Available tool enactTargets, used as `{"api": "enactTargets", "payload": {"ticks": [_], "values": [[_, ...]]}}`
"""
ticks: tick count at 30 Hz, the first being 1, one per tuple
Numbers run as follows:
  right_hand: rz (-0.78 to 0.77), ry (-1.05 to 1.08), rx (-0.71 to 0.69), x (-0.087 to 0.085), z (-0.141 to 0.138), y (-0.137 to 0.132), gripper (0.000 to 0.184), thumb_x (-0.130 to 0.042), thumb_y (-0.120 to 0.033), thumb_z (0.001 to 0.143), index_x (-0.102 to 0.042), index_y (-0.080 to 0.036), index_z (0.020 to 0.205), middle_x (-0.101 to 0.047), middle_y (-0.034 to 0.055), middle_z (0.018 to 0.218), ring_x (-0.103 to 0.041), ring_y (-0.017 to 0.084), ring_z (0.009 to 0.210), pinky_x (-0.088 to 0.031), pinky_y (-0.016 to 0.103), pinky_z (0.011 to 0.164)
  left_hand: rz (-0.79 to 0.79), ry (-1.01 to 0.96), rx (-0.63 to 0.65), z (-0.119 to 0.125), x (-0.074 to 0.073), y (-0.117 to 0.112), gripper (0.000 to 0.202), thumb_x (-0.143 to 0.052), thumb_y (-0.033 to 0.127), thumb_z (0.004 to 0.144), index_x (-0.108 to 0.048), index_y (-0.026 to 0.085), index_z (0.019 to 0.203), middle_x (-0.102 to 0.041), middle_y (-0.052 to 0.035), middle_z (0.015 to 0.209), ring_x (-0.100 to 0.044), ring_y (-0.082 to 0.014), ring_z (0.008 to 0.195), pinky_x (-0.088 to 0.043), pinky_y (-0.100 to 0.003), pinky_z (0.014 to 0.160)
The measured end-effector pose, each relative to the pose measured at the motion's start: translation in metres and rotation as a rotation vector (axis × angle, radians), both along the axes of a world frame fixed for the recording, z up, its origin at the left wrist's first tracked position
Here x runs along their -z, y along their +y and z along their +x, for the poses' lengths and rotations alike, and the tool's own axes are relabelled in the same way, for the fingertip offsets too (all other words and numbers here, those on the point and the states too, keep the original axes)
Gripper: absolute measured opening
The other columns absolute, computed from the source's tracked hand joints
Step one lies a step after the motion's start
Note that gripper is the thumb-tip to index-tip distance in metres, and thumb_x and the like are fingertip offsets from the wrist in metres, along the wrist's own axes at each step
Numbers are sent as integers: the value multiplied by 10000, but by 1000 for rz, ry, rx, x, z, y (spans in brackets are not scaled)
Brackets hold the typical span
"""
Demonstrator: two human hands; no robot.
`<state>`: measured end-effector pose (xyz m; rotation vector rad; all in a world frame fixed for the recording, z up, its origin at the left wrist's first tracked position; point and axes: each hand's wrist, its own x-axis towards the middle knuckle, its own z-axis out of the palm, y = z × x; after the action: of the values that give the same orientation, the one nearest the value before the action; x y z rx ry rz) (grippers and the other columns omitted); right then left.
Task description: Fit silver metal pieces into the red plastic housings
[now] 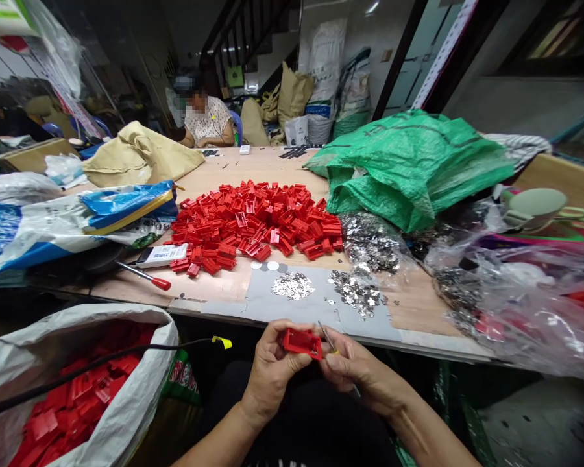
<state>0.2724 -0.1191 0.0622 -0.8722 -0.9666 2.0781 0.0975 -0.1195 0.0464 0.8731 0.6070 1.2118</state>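
Observation:
My left hand (275, 363) is closed round one end of a small red plastic box-shaped part (302, 342), with its open hollow side facing up. Pinched in my right hand (350, 366) is a thin metal tool (327, 336), its slim tip pointing up beside the part's right end; whether it is a pair of tweezers I cannot make out. The right fingertips are close to the part's right end. Just beyond my hands, a pile of shiny flat metal pieces (292, 286) and a second pile of metal pieces (357, 293) lie on a grey sheet (263, 305).
A big heap of red parts (257, 224) covers the table's middle. Near it lie a red-tipped rod (160, 283), a bag of metal pieces (374, 243) and a green sack (418, 162). An open white sack (160, 363) holds red parts at left. A person (209, 120) sits opposite.

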Motion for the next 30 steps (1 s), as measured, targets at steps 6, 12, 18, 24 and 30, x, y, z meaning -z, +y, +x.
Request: {"api": "enactTargets", "payload": {"ticks": [6, 12, 18, 24, 30], "values": [[252, -469, 204, -11, 23, 22, 397, -615, -548, 838, -510, -215, 1027, -526, 24, 950, -378, 80, 592, -305, 199, 508, 43, 224, -127, -11, -11, 31, 317, -722, 193, 749, -588, 207, 1036, -650, -65, 1161, -628, -204, 1030, -459, -336, 932], [471, -790, 186, -3, 27, 31, 381, -441, -527, 921, -541, -212, 1111, -583, 53, 949, -501, 157, 681, -423, 288, 627, 163, 413, -197, -19, -7, 44, 285, -689, 220, 776, -601, 201, 1046, -650, -52, 1046, -610, -196, 993, -454, -318, 904], [793, -1058, 183, 1, 8, 44, 191, -464, -343, 906, -602, -223, 960, -615, 62, 988, -576, 225, 898, -444, 342, 783, 191, 569, -234, -23, 3, 44, 280, -664, 238, 795, -599, 208, 1065, -654, -55, 1035, -610, -192, 949, -465, -315, 872], [957, -1231, 165, 10, -10, 66, 139, -471, -187, 877, -582, -202, 959, -613, 68, 957, -590, 212, 843, -453, 330, 758, 177, 589, -255, -25, 7, 44, 281, -652, 244, 798, -595, 205, 1070, -658, -52, 1013, -615, -185, 916, -475, -308, 853], [988, -1382, 51, 9, -24, 79, 131, -493, -158, 899, -579, -198, 990, -599, 61, 957, -598, 195, 864, -445, 285, 776, 145, 591, -282, -27, 11, 43, 283, -662, 252, 789, -598, 204, 1061, -672, -44, 971, -625, -179, 876, -483, -293, 818]]}}
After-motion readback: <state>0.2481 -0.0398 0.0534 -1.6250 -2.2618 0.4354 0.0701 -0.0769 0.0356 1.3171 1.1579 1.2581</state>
